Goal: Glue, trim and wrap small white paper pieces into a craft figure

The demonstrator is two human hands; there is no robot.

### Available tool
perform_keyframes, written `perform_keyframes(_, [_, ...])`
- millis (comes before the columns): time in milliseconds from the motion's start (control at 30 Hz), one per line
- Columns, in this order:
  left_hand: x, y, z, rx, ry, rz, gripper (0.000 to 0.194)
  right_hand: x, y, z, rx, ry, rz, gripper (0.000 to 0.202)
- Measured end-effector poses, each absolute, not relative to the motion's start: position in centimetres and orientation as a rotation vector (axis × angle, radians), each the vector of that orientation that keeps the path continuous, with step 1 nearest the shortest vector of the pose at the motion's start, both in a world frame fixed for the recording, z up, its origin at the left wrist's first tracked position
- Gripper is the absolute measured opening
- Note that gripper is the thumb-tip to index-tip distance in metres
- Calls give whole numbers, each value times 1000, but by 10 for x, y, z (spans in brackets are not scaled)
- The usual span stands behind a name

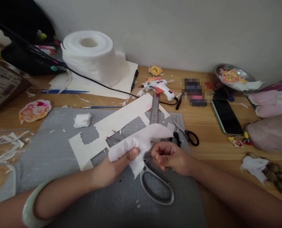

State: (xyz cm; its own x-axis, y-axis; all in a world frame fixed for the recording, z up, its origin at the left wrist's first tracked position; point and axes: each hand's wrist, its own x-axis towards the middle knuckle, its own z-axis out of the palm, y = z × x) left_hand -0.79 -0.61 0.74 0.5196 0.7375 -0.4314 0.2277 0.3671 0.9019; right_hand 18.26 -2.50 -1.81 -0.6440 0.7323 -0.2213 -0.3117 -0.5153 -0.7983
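Note:
My left hand (124, 161) is closed on a white cloth piece (141, 139), its thumb pressed on top. The cloth hangs in folds over the grey cutting mat (60, 148). Just right of the cloth, my right hand (168, 156) is closed, thumb and fingers pinched together; what they hold, if anything, is too small to tell. Large scissors (158, 190) lie below the hands, their blades hidden. Behind the cloth lie cut white card (124, 117) and a metal ruler (154, 110).
A big white roll (88, 57) stands at the back left. A glue gun (162, 88), small scissors (187, 133), a phone (226, 115) and a metal bowl (218, 71) lie behind and to the right. Brown round objects (277, 177) sit far right.

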Motion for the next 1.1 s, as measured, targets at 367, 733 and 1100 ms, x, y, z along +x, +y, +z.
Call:
perform_keyframes(367, [-4, -8, -2, 1579, 901, 403, 30, 174, -25, -11, -1059, -1067, 2098, 27])
perform_keyframes(733, [-8, -2, 6, 1373, 918, 336, 34, 181, -24, -17, -742, -860, 2252, 33])
perform_keyframes(1100, [-6, -9, -5, 1610, 926, 354, 29, 175, -26, -10, -1088, -1106, 2104, 34])
